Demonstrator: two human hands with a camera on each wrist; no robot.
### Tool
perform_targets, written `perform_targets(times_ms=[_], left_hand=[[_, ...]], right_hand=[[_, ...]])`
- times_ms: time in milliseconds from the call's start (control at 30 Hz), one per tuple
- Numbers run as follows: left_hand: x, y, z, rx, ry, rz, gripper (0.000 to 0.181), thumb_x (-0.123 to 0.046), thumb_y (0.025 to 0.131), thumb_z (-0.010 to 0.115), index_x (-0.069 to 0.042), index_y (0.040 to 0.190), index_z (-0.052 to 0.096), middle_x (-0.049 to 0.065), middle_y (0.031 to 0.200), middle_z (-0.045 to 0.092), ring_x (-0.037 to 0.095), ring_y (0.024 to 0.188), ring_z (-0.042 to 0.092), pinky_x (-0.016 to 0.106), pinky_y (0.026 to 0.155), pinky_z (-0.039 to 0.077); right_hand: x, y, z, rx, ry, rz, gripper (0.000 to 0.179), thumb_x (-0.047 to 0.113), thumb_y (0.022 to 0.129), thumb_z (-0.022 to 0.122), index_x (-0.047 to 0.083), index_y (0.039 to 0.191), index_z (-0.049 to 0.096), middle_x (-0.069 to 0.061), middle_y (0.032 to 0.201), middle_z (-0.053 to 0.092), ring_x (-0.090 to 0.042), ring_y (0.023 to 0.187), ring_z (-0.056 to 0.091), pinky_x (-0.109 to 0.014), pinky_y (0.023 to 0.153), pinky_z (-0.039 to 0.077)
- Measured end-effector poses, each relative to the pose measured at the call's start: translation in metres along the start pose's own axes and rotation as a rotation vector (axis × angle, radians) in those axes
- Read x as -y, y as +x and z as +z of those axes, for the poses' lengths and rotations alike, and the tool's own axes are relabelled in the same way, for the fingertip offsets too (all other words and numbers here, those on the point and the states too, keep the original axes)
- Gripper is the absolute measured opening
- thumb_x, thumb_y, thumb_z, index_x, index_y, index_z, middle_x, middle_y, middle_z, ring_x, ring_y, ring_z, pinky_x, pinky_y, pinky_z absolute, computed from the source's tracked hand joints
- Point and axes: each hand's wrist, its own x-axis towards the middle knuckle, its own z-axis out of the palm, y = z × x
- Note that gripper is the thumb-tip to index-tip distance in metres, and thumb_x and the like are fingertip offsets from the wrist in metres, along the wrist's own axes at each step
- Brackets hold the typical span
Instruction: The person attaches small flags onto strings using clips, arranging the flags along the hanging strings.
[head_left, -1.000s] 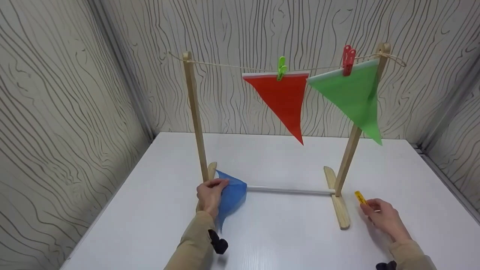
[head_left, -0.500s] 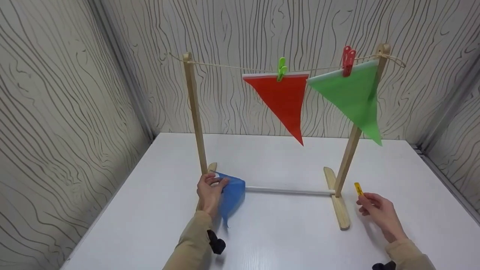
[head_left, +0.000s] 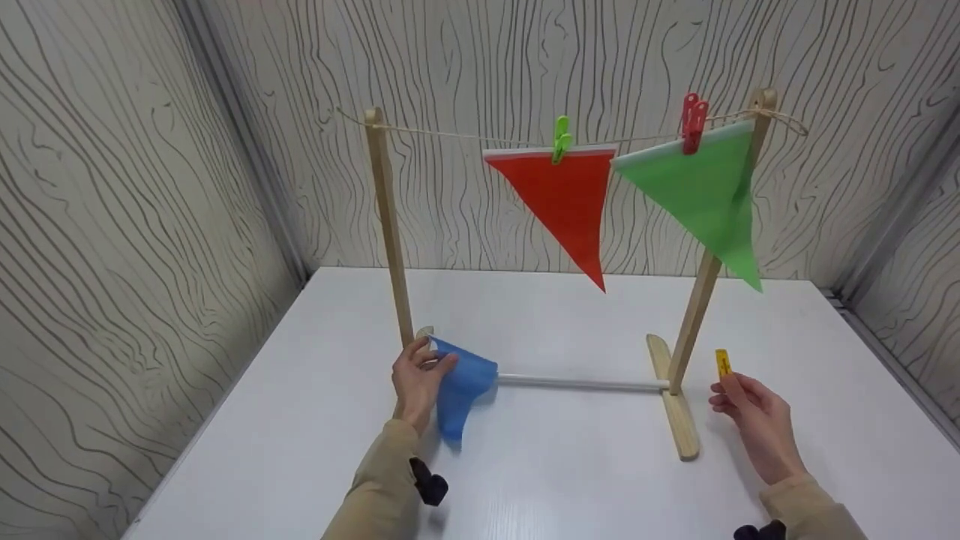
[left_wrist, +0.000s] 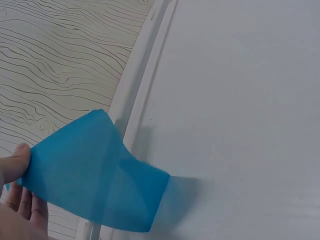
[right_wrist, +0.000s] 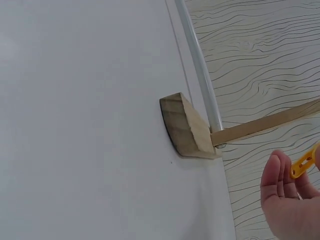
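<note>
At the left post's foot my left hand (head_left: 417,381) pinches a blue pennant (head_left: 466,376) between thumb and fingers. Its pointed end hangs down, curled, toward the table; the left wrist view shows the cloth (left_wrist: 95,170) spread out from the thumb. Right of the stand, my right hand (head_left: 761,427) holds a yellow clothespin (head_left: 722,363) upright between thumb and fingers. Part of this clothespin (right_wrist: 303,162) is cut off by the edge of the right wrist view. On the string, a green clip (head_left: 561,141) holds a red pennant (head_left: 566,199) and red clips (head_left: 694,124) hold a green pennant (head_left: 705,195).
Two wooden posts, left (head_left: 390,225) and right (head_left: 694,322), carry the string. A white rod (head_left: 581,382) joins their feet low over the white table (head_left: 570,465). Patterned walls stand behind and at both sides.
My right hand has lifted slightly, and the yellow clothespin has turned more upright. My left hand has shifted up a little; the blue pennant's tip has swung and curled.
</note>
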Motion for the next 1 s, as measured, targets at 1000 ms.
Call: perform_targets(times_ms=[1000], left_hand=[[-0.028, 0.004, -0.004, -0.067, -0.01, 0.027, 0.033, -0.016, 0.09, 0.076, -0.005, 0.121, 0.069, 0.011, 0.106, 0.075, 0.017, 0.094, 0.068, 0.039, 0.098, 0.057]], right_hand=[[0.03, -0.012, 0.021, 0.118, 0.655, -0.096, 0.023, 0.011, 0.105, 0.05, 0.009, 0.114, 0.071, -0.005, 0.104, 0.067, -0.014, 0.096, 0.068, -0.018, 0.092, 0.057]])
